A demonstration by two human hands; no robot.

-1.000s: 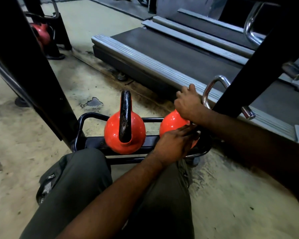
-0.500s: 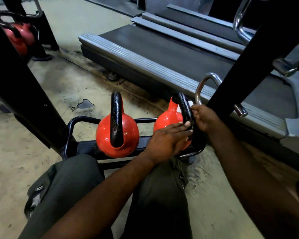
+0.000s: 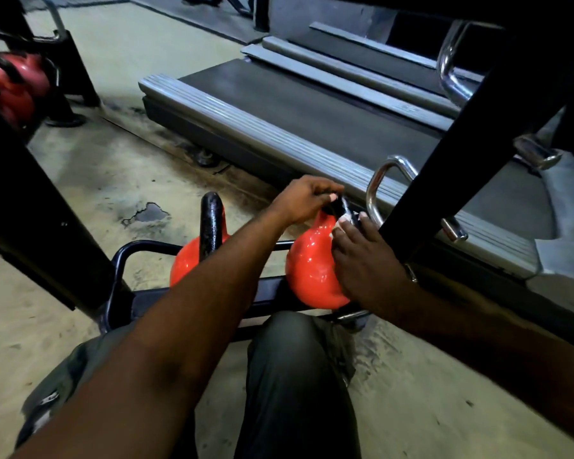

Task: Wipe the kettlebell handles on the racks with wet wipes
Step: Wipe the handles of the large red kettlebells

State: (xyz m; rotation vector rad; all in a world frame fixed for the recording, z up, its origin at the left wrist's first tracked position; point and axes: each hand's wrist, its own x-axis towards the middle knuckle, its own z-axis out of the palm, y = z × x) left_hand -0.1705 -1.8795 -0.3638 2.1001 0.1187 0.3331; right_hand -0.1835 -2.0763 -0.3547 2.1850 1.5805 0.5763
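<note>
Two orange kettlebells with black handles stand on a low black rack (image 3: 123, 256). The right kettlebell (image 3: 312, 270) is between my hands. My left hand (image 3: 304, 202) is closed over the top of its handle (image 3: 340, 207). My right hand (image 3: 362, 256) presses against the right side of that handle, and a bit of white wet wipe (image 3: 342, 224) shows under its fingers. The left kettlebell (image 3: 184, 265) stands untouched, partly hidden behind my left forearm, with its handle (image 3: 211, 223) upright.
Black rack uprights rise at the left (image 3: 30, 207) and right (image 3: 461, 160), and a chrome handle (image 3: 375, 190) sits just beyond my hands. A treadmill deck (image 3: 312, 120) lies behind. More red kettlebells (image 3: 14, 84) sit at the far left. My knees are below the rack.
My left hand has moved from the kettlebell's body up onto the top of its handle. My right hand has slid down along the handle's right side.
</note>
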